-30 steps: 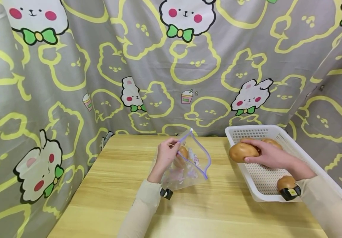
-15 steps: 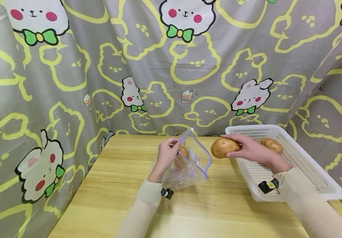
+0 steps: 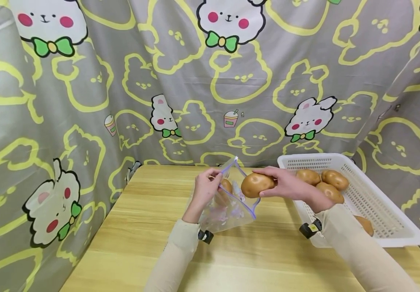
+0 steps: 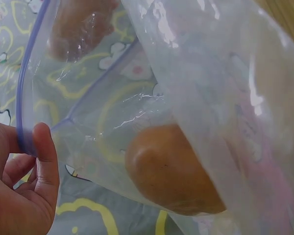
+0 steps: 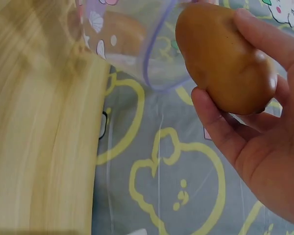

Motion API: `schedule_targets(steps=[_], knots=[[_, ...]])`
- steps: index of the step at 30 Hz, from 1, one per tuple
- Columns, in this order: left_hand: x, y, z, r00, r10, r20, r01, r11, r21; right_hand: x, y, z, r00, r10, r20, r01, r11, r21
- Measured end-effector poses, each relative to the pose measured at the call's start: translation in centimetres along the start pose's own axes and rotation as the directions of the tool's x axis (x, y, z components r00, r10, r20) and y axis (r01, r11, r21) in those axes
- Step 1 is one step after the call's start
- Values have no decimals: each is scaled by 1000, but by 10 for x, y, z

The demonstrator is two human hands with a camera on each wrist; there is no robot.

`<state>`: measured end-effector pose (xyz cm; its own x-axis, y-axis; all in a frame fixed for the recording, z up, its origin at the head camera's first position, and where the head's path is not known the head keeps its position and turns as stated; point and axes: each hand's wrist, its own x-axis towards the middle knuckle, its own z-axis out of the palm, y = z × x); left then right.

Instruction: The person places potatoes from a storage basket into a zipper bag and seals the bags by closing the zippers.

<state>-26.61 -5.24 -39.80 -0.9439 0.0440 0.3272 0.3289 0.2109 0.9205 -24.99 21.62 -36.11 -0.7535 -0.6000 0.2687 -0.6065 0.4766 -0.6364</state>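
My left hand (image 3: pixel 205 187) pinches the purple-edged rim of a clear zip bag (image 3: pixel 228 213), whose mouth gapes toward the right. One brown potato (image 4: pixel 171 169) lies inside, seen through the plastic in the left wrist view. In my right hand (image 3: pixel 286 184) is another potato (image 3: pixel 257 185), gripped between thumb and fingers. It overlaps the bag's mouth in the head view. The right wrist view shows this held potato (image 5: pixel 225 58) right at the purple zip edge (image 5: pixel 149 63).
To the right stands a white perforated basket (image 3: pixel 407 227) with several potatoes (image 3: pixel 335 179) in it, partly behind my right forearm. Both rest on a wooden table (image 3: pixel 136 227). A grey patterned curtain (image 3: pixel 195 81) hangs along the table's back and sides.
My right hand has lifted a potato out of the basket and carried it left to the bag's mouth. The left hand keeps its pinch on the bag, nearly unmoved.
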Motion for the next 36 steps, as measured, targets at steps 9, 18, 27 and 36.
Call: schedule_targets(steps=[9,18,27,36], knots=[[3,-1,2,1000,-1,2,1,1000,-5,14,-6,10,996,-75,54,75,997,-5],[3,0,3,1000,-5,0,5,1000,-3,22,-13,17,995,-53,90,55,998,-28],[2,3,5,1000,0,4,0,1000,-1,27,-9,21,989,-67,134,78,994,-73],[1,4,6,1000,0,8,0,1000,-18,30,-6,27,985,-15,174,25,998,-54]])
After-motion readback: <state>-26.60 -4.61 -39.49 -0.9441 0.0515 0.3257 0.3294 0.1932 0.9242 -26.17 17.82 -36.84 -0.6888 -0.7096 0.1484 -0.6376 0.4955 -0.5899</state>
